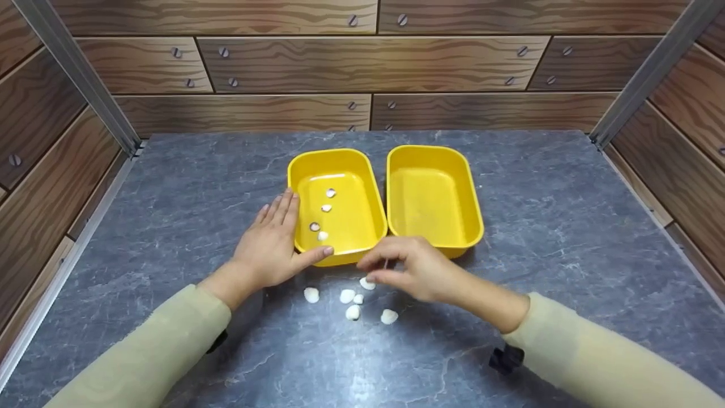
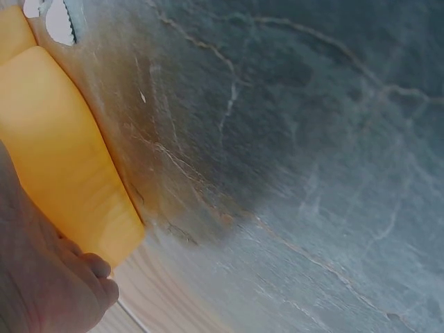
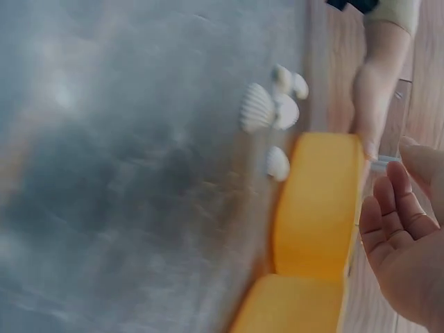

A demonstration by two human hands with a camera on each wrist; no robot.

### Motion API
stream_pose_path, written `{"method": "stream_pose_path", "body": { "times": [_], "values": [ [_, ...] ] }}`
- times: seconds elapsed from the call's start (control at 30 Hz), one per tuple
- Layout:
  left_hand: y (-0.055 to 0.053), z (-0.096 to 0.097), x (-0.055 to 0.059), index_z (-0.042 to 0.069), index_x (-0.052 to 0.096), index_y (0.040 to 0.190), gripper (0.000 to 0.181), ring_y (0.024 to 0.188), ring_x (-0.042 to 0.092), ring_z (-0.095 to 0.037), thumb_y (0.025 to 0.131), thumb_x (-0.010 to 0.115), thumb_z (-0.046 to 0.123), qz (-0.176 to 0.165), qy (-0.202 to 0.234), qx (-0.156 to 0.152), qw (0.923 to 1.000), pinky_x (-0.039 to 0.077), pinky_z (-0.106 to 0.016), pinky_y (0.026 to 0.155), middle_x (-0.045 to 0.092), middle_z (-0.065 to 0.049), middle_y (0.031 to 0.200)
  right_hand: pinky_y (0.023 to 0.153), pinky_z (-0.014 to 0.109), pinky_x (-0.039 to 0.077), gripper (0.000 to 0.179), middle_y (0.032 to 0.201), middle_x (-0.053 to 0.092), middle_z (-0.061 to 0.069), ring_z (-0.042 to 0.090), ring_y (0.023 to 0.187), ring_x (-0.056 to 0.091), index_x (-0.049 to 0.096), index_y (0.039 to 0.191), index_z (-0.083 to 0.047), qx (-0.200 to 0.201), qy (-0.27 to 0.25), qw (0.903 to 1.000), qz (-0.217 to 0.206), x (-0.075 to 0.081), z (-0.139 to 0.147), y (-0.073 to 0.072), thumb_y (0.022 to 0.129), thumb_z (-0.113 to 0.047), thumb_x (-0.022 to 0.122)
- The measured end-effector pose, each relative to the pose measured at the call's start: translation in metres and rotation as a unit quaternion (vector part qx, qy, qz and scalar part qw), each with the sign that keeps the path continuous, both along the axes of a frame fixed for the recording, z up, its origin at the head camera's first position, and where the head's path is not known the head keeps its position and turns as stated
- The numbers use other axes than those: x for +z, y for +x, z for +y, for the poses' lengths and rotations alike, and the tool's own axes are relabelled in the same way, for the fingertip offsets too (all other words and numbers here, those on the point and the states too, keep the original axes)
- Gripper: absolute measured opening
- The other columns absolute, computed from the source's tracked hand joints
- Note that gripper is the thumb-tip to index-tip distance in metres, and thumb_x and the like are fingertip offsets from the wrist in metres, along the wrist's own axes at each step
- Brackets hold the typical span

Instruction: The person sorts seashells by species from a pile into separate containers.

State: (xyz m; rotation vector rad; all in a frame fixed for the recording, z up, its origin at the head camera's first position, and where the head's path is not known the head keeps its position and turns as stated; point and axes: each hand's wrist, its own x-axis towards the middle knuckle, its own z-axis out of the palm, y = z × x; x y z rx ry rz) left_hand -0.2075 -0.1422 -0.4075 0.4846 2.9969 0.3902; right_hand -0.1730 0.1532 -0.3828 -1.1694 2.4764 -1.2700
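Note:
Straight fingers of my left hand (image 1: 266, 249) rest along the left side of the left yellow bin (image 1: 362, 226), and its thumb lies over the near rim. Several small shells (image 1: 326, 208) are scattered on that bin's floor. My right hand (image 1: 422, 269) hovers by the bin's near right corner, fingers loosely bent. In the right wrist view, the thumb stands apart from the fingers (image 3: 399, 201) with nothing between them. Just below this hand in the head view, a white shell (image 1: 367, 284) lies on the table. Several more white shells (image 1: 347, 296) lie nearby, some ribbed.
A second yellow bin (image 1: 433, 198) stands right beside the first, with nothing in it. Both are on a dark grey marbled table (image 1: 544, 226). Wood-patterned walls (image 1: 368, 62) with metal posts (image 1: 85, 79) enclose the back and sides.

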Motion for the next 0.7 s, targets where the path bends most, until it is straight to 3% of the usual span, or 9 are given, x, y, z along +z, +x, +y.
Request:
{"method": "stream_pose_path", "body": {
  "times": [0.17, 0.33, 0.47, 0.7],
  "values": [
    [-0.001, 0.0, -0.001, -0.001, 0.001, 0.168, 0.122, 0.163, 0.006, -0.036, 0.094, 0.041, 0.087, 0.001, -0.003, 0.0, 1.0, 0.008, -0.052, 0.13, -0.001, -0.017, 0.176, 0.087, 0.037, 0.059, 0.018, 0.107, 0.077, -0.004, 0.013, 0.101, 0.07, 0.082, 0.11, -0.013, 0.022, 0.014, 0.9985, 0.047, -0.02, 0.005, 0.005, 0.093, -0.011, 0.084],
    [-0.001, 0.0, 0.0, 0.0, 0.001, 0.169, 0.122, 0.163, 0.006, -0.036, 0.093, 0.04, 0.088, -0.003, -0.004, 0.003, 1.0, 0.008, -0.052, 0.13, -0.001, -0.017, 0.177, 0.091, 0.036, 0.055, 0.017, 0.11, 0.074, -0.005, 0.015, 0.105, 0.068, 0.082, 0.11, -0.014, 0.029, 0.043, 0.9963, 0.069, -0.034, 0.008, 0.005, 0.093, -0.016, 0.084],
    [-0.001, 0.0, 0.0, 0.001, -0.001, 0.169, 0.123, 0.163, 0.005, -0.035, 0.093, 0.04, 0.089, -0.01, -0.005, 0.006, 0.9999, 0.007, -0.052, 0.13, -0.002, -0.016, 0.177, 0.091, 0.037, 0.054, 0.018, 0.11, 0.075, -0.005, 0.017, 0.105, 0.066, 0.083, 0.109, -0.016, 0.028, 0.061, 0.9952, 0.071, -0.041, 0.007, 0.004, 0.092, -0.018, 0.085],
    [0.0, 0.0, 0.001, 0.001, 0.0, 0.169, 0.122, 0.163, 0.005, -0.034, 0.093, 0.04, 0.088, -0.004, -0.001, 0.001, 1.0, 0.008, -0.051, 0.13, -0.002, -0.016, 0.177, 0.075, 0.031, 0.058, 0.017, 0.095, 0.073, 0.0, 0.015, 0.085, 0.067, 0.083, 0.109, -0.014, 0.04, 0.047, 0.9976, 0.032, -0.049, 0.004, 0.003, 0.092, -0.014, 0.085]
  ]
}}
